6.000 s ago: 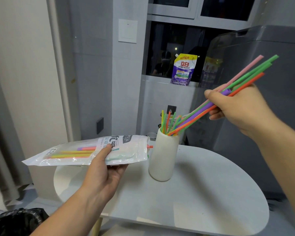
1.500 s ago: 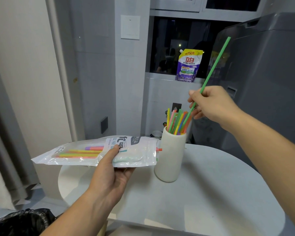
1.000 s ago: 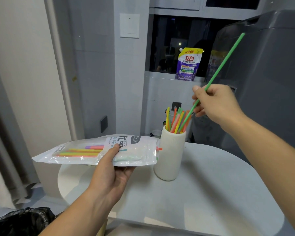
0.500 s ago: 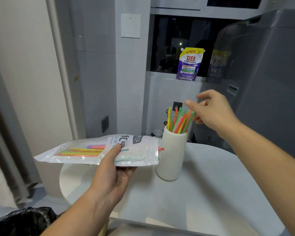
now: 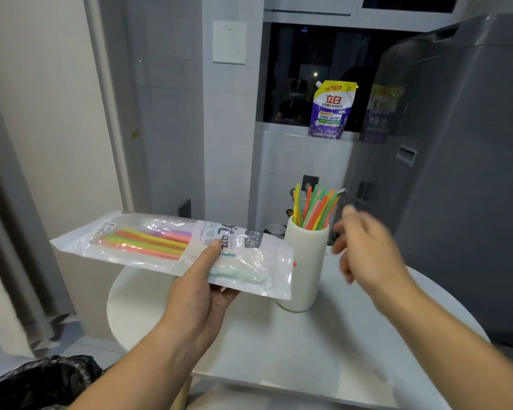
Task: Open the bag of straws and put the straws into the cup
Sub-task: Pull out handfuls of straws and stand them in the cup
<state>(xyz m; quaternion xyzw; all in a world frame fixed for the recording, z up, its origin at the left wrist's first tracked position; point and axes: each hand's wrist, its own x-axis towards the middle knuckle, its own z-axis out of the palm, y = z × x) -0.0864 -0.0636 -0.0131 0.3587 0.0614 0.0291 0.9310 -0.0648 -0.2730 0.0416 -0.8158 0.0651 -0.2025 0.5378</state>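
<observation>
My left hand [image 5: 200, 294] grips a clear plastic straw bag [image 5: 148, 241] from below, thumb on top, holding it level over the table's left side. Several coloured straws lie inside it and an orange tip pokes out of its right end. A white ribbed cup [image 5: 304, 261] stands upright on the white table [image 5: 323, 344], with several coloured straws [image 5: 314, 208] sticking out of its top. My right hand [image 5: 367, 250] is blurred, empty, fingers loosely spread, just right of the cup and below its straw tips.
A tall grey appliance [image 5: 462, 173] stands close behind the table on the right. A purple detergent pouch [image 5: 330, 110] sits on the window ledge. A black bin bag [image 5: 39, 383] is on the floor at lower left. A curtain hangs at the far left.
My right hand slid the green straw down into the cup, let it go, and has dropped down to the right of the cup. The bag in my left hand has barely moved.
</observation>
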